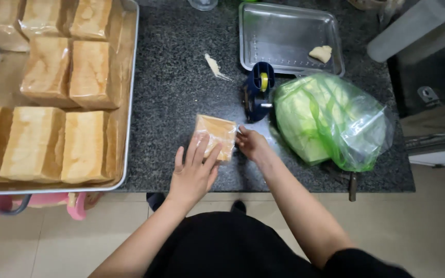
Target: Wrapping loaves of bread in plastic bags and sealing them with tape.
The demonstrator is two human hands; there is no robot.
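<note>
Dark speckled granite worktop (181, 92) carries a small square golden-brown bread slice wrapped in clear plastic (216, 135), lying flat, long axis toward 1 o'clock. Left hand (194, 172) rests spread open on its 7 o'clock corner. Right hand (252, 144) pinches the wrap at its 3 o'clock edge.
</note>
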